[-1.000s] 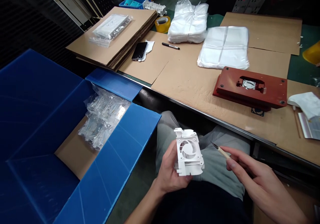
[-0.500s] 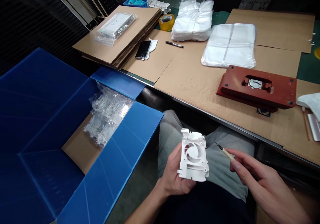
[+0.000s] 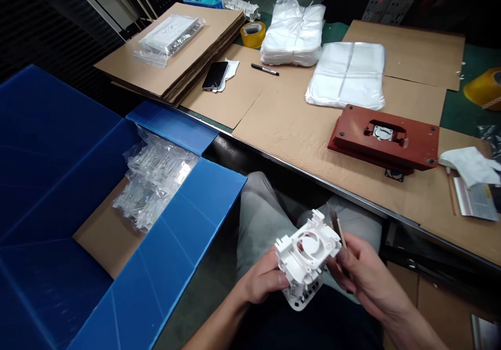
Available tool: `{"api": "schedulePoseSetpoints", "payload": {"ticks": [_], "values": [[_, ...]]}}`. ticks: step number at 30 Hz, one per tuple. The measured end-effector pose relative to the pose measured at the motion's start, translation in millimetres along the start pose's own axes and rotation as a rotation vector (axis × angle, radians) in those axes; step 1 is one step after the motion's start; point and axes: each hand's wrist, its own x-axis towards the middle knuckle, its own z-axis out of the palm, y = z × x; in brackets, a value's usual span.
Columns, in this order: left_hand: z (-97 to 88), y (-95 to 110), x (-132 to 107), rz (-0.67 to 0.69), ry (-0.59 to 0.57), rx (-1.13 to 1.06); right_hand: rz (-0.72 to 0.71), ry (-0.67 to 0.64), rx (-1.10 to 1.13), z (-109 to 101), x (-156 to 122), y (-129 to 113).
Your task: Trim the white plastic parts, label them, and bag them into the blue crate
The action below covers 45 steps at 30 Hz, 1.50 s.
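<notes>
A white plastic fan housing (image 3: 306, 257) sits tilted over my lap, held between both hands. My left hand (image 3: 263, 279) grips its lower left side with fingers closed round it. My right hand (image 3: 362, 277) steadies its right edge and also pinches a thin wooden-handled knife tool (image 3: 337, 227), blade pointing up beside the part.
An open blue corrugated box (image 3: 188, 219) at the left holds several bagged clear parts (image 3: 154, 180). The cardboard-covered bench carries a red-brown fixture (image 3: 385, 139), two stacks of plastic bags (image 3: 346, 73), a phone (image 3: 215, 75), a pen (image 3: 265, 70) and tape rolls (image 3: 252, 33).
The fan housing has tipped from upright to tilted and dropped lower. My right hand moved left with the knife tool and now touches the part.
</notes>
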Motion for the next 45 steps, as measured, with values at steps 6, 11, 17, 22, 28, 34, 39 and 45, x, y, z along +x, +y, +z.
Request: {"api": "schedulePoseSetpoints", "payload": {"ticks": [6, 11, 17, 22, 28, 34, 39, 45], "values": [[-5.8, -4.8, 8.0, -0.019, -0.115, -0.200, 0.017, 0.087, 0.074, 10.0, -5.3, 9.4], [-3.3, -14.5, 13.0, -0.030, -0.018, -0.203, 0.013, 0.209, 0.146, 22.3, -15.8, 13.0], [0.4, -12.4, 17.6, 0.022, 0.083, -0.187, -0.039, 0.287, 0.145, 31.6, -21.1, 16.6], [2.2, -9.8, 17.5, 0.045, 0.089, -0.180, -0.071, 0.256, 0.139, 23.0, -19.4, 23.2], [2.4, -1.3, 17.7, 0.115, 0.090, -0.169, -0.099, 0.183, 0.120, 10.9, -17.6, 34.6], [-0.7, 7.7, 19.1, 0.159, 0.080, -0.127, -0.141, 0.181, 0.159, 12.9, -16.7, 40.6], [-2.4, 9.0, 17.6, 0.152, 0.071, -0.113, -0.150, 0.166, 0.178, 10.6, -14.2, 41.3], [-0.5, 9.4, 11.8, 0.058, 0.072, -0.089, -0.091, 0.174, 0.162, 19.8, -13.6, 27.4]]}}
